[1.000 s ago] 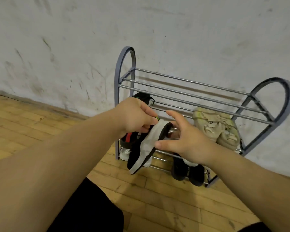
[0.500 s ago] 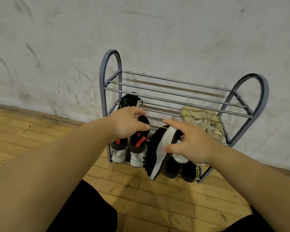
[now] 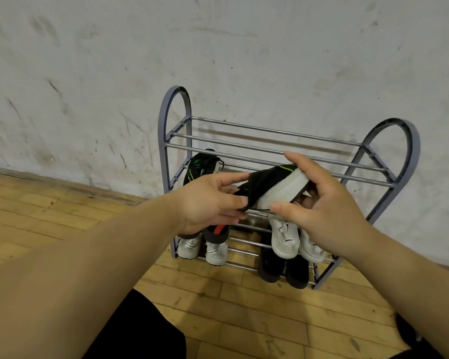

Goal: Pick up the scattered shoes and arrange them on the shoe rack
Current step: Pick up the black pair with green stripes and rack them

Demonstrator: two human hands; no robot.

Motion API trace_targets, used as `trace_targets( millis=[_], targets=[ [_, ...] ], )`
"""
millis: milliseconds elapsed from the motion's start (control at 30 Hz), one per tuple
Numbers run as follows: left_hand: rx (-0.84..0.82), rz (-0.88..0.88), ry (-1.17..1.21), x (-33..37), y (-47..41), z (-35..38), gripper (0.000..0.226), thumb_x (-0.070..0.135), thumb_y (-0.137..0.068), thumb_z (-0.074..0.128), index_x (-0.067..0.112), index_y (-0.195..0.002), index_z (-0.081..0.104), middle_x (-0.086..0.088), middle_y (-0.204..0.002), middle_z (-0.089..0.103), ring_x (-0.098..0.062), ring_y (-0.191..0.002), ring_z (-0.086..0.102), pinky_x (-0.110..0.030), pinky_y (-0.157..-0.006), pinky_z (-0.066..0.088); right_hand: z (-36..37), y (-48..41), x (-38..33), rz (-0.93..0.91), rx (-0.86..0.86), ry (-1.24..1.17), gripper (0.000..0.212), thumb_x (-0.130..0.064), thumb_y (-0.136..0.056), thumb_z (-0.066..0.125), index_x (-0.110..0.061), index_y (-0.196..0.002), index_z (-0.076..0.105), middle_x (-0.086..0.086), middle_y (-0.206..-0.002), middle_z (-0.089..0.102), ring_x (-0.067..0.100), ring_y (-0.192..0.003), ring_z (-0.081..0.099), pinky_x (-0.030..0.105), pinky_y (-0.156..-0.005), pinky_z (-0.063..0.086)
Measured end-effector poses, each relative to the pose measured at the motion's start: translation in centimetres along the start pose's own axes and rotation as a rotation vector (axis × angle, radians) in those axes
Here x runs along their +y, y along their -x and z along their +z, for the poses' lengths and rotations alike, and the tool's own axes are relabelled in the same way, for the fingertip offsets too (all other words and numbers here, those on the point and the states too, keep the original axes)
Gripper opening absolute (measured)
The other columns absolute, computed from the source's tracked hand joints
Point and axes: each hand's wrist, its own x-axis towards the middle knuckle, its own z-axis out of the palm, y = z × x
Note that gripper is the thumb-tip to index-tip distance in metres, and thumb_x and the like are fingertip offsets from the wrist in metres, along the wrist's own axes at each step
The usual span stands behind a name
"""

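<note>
A black shoe with a white ribbed sole (image 3: 272, 186) is held sideways in front of the grey metal shoe rack (image 3: 270, 149), at middle-shelf height. My left hand (image 3: 208, 203) pinches its black upper at one end. My right hand (image 3: 319, 203) wraps the sole end, thumb below and fingers above. Its matching black shoe with green stripes (image 3: 201, 167) sits at the left of the middle shelf. Two white shoes (image 3: 285, 237) lie below my right hand. The top shelf bars hold nothing.
On the bottom shelf stand a white pair (image 3: 202, 250) at the left and a black pair (image 3: 283, 270) at the right. A black and red shoe (image 3: 217, 233) shows under my left hand. The rack backs onto a scuffed white wall (image 3: 218, 47) on a wooden floor (image 3: 244, 307).
The black shoe has risen from hanging low in front of the rack to lying sideways at middle-shelf height. My left hand left the black and red shoes and now grips the shoe too.
</note>
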Motion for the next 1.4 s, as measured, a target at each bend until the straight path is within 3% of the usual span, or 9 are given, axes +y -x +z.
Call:
trace_targets(
  millis=[167,267,500,633,800,900,1000,1133,1400],
  targets=[
    [0.130,0.122,-0.132,0.1,0.1,0.9,0.066,-0.001,-0.089,0.074,0.033,-0.143,0.056,0.007,-0.123,0.056,-0.021,-0.115,0.068,-0.038,-0.094,0.059,-0.7,0.0,0.5,0.047,-0.041,0.200,0.093,-0.039,-0.074,0.088,-0.058,-0.148,0.034,-0.019,-0.139,0.046,-0.001,-0.128,0.043,0.025,-0.104,0.038],
    [0.197,0.212,-0.346,0.1,0.1,0.6,0.054,0.012,-0.087,0.078,0.037,-0.133,0.064,0.013,-0.125,0.063,-0.007,-0.125,0.058,-0.039,-0.103,0.054,-0.9,0.0,0.6,0.077,-0.111,0.338,0.094,-0.048,-0.072,0.085,-0.060,-0.148,0.030,-0.016,-0.139,0.042,0.000,-0.125,0.037,0.019,-0.098,0.032],
    [0.153,0.223,-0.606,0.1,0.2,0.8,0.038,0.020,-0.093,0.072,0.037,-0.126,0.071,0.018,-0.113,0.070,-0.002,-0.102,0.067,-0.025,-0.095,0.051,-1.1,0.1,1.4,0.155,-0.340,0.355,0.094,-0.058,-0.076,0.080,-0.061,-0.153,0.026,-0.036,-0.150,0.032,-0.012,-0.134,0.028,0.015,-0.104,0.027],
    [0.097,0.179,-0.603,-0.6,-0.4,0.5,0.045,0.018,-0.094,0.070,0.038,-0.134,0.064,0.015,-0.125,0.067,-0.006,-0.111,0.066,-0.033,-0.103,0.052,-0.4,0.1,1.6,0.156,-0.308,0.346,0.083,-0.052,-0.078,0.082,-0.054,-0.150,0.041,-0.027,-0.152,0.044,-0.009,-0.132,0.035,0.014,-0.099,0.028],
    [0.228,0.087,-0.665,-0.5,-0.8,-1.4,0.064,0.028,-0.098,0.067,0.039,-0.154,0.039,0.002,-0.156,0.045,-0.023,-0.136,0.050,-0.029,-0.098,0.040,0.1,0.5,3.7,0.195,-0.243,0.414,0.083,-0.059,-0.082,0.075,-0.057,-0.153,0.032,-0.011,-0.158,0.038,0.010,-0.147,0.028,0.027,-0.111,0.027],
    [0.329,0.010,-0.747,-1.1,-1.6,-3.3,0.071,0.035,-0.095,0.069,0.037,-0.157,0.033,-0.004,-0.151,0.049,-0.025,-0.108,0.066,-0.033,-0.083,0.053,0.9,0.8,5.2,0.261,-0.198,0.446,0.083,-0.062,-0.083,0.071,-0.060,-0.153,0.027,-0.003,-0.162,0.033,0.020,-0.151,0.025,0.040,-0.118,0.028],
    [0.290,-0.073,-0.873,-2.0,-3.3,-4.3,0.081,0.034,-0.094,0.069,0.030,-0.161,0.023,-0.006,-0.118,0.056,-0.020,-0.074,0.063,-0.040,-0.077,0.057,2.2,0.3,6.4,0.286,-0.160,0.440,0.082,-0.061,-0.085,0.069,-0.059,-0.154,0.025,0.002,-0.162,0.030,0.027,-0.151,0.023,0.047,-0.121,0.028],
    [0.273,-0.094,-1.141,-2.9,-6.5,-5.8,0.092,0.050,-0.092,0.066,0.032,-0.163,0.010,-0.010,-0.167,0.013,-0.035,-0.138,0.045,-0.043,-0.106,0.047,4.7,-1.8,7.3,0.291,-0.091,0.404,0.078,-0.056,-0.089,0.069,-0.055,-0.155,0.027,0.006,-0.162,0.026,0.030,-0.151,0.021,0.044,-0.120,0.026],
    [0.367,-0.108,-1.151,-7.3,-10.7,-9.5,0.085,0.055,-0.095,0.059,0.034,-0.162,0.011,-0.004,-0.169,0.007,-0.037,-0.148,0.032,-0.048,-0.116,0.038,10.6,-7.3,10.4,0.284,-0.072,0.448,0.071,-0.054,-0.096,0.061,-0.048,-0.158,0.027,0.013,-0.166,0.017,0.034,-0.152,0.011,0.047,-0.121,0.023]
  ],
)
